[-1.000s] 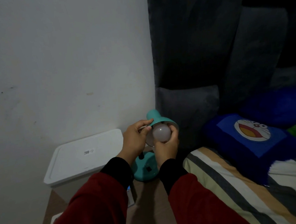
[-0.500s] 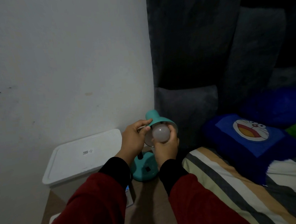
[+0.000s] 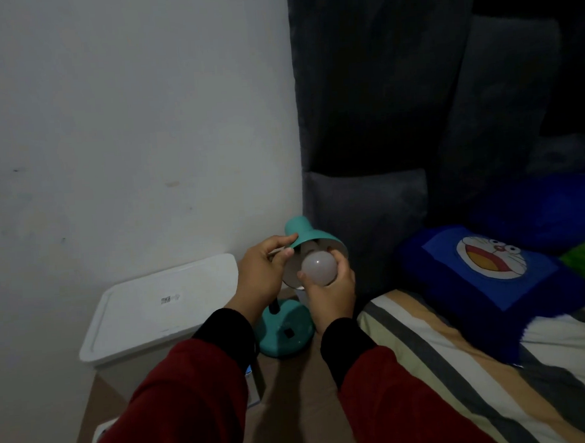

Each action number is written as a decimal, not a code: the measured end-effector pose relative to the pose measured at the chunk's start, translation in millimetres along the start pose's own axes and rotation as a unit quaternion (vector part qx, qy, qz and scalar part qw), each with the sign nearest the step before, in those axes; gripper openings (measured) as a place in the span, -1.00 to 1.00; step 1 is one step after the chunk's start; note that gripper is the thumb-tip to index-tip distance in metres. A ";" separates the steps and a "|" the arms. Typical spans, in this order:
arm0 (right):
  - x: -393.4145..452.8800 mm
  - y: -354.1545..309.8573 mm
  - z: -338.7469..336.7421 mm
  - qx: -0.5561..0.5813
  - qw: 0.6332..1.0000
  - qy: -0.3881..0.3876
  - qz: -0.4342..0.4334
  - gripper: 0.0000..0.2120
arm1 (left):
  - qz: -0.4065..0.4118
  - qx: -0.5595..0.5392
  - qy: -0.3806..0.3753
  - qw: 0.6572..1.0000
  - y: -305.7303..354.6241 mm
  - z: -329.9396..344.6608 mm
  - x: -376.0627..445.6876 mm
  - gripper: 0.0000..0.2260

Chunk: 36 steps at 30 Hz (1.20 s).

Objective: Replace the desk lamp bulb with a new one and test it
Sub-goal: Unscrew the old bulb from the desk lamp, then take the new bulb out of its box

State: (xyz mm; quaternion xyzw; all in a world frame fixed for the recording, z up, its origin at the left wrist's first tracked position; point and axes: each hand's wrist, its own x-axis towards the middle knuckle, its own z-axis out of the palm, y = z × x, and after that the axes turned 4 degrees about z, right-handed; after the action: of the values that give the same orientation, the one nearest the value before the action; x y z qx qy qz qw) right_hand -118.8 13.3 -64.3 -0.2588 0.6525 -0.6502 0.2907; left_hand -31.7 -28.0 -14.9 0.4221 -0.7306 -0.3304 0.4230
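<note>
A teal desk lamp stands on a brown surface between a white box and the bed; its round base sits low and its shade tilts toward me. My left hand grips the shade's left rim. My right hand is wrapped around a white frosted bulb at the mouth of the shade. The bulb is unlit. Its screw end is hidden inside the shade, so I cannot tell how deep it sits.
A white lidded box stands left of the lamp against the wall. A striped bedsheet and a blue cartoon pillow lie to the right. Dark grey cushions rise behind the lamp.
My right hand has shifted its grip on the bulb, which now sits slightly further out of the shade. My left hand keeps its hold on the shade.
</note>
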 end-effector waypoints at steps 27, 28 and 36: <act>-38.2 -7.1 -75.6 -0.359 0.893 -0.268 -0.042 -0.44 | -0.095 0.258 -0.078 0.958 -62.1 -44.5 -100.8 -0.62; -39.6 -0.6 -72.8 -0.361 0.887 -0.285 -0.037 -0.44 | -0.103 0.257 -0.081 0.957 -70.1 -46.0 -106.4 -0.62; -45.1 65.2 -45.3 -0.397 0.839 -0.372 0.003 -0.49 | -0.108 0.269 -0.071 0.954 -118.0 -54.9 -134.8 -0.61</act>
State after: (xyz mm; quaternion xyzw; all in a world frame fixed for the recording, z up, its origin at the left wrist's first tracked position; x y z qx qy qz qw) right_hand -117.1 78.5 -128.1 -0.5728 0.6981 -0.1892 0.3856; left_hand 95.9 35.8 -136.5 0.5724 -0.7705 -0.1945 0.2020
